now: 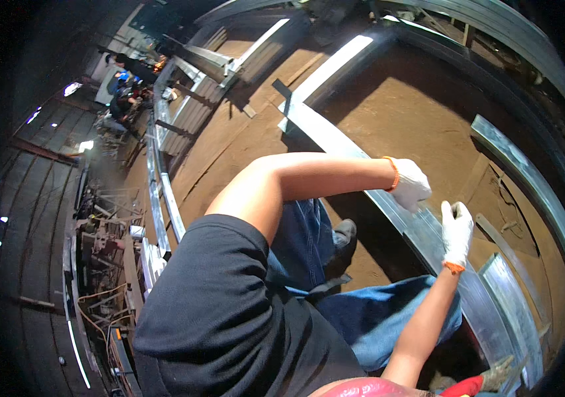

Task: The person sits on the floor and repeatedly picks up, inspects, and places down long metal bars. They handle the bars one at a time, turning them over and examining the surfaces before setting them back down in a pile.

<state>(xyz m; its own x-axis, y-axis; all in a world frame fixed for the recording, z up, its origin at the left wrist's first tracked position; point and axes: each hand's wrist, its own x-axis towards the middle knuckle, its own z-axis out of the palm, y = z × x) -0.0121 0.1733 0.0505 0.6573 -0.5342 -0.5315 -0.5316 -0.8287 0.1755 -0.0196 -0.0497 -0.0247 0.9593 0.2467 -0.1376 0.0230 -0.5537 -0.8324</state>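
My left hand [410, 186], in a white work glove with an orange cuff, is closed in a fist above a long silvery metal beam [335, 135]. Anything in its fingers is hidden. Just to the right and nearer, my right hand [457, 236] wears a matching glove, its fingers drawn together and pointing up toward the left. Whatever they pinch is too small to make out. A short gap separates the two hands. The beam runs under them from the upper middle to the lower right, beside my bent knee in blue jeans [388, 317].
Another metal length [527, 185] lies on the brown floor [388, 119] at right. Shorter metal pieces [510, 304] overlap at lower right, near a red sleeve [464, 386]. Metal frames [256, 56] stand far off. Workers [123, 92] are at far left, beyond cluttered racks [107, 245].
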